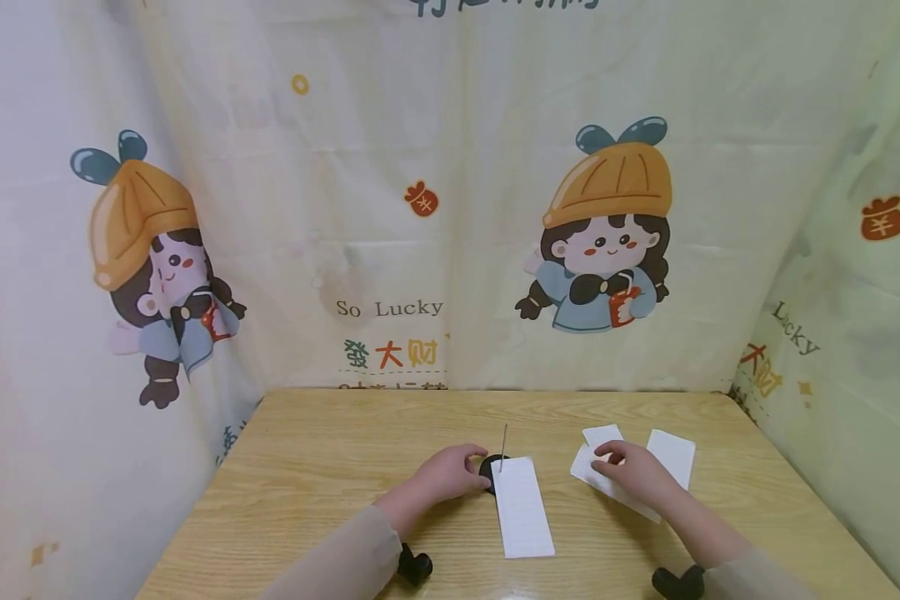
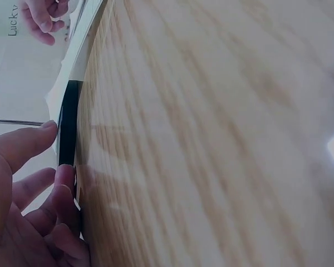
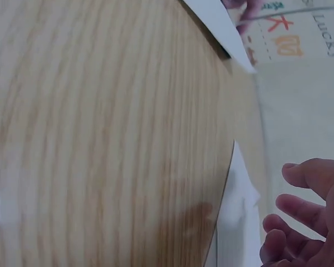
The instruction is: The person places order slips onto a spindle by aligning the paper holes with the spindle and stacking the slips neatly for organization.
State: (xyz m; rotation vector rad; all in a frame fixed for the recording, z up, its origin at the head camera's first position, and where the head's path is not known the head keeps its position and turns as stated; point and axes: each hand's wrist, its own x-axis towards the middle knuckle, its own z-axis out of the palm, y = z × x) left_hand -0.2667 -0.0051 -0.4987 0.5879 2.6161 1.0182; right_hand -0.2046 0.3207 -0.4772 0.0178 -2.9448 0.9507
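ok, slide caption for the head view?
Left hand holding the black base, a white paper slip on its spike; right hand over other white slips.

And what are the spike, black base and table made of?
Spike: probably metal, very thin yet straight; finish unclear.
Black base: perhaps plastic or painted metal, dark and smooth.
Table: wood or a wood print, glossy, with grain lines and bright reflections.

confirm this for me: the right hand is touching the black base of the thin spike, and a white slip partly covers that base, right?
Not quite: the left hand is touching the black base of the thin spike, as the left wrist view shows. A white slip does partly cover that base.
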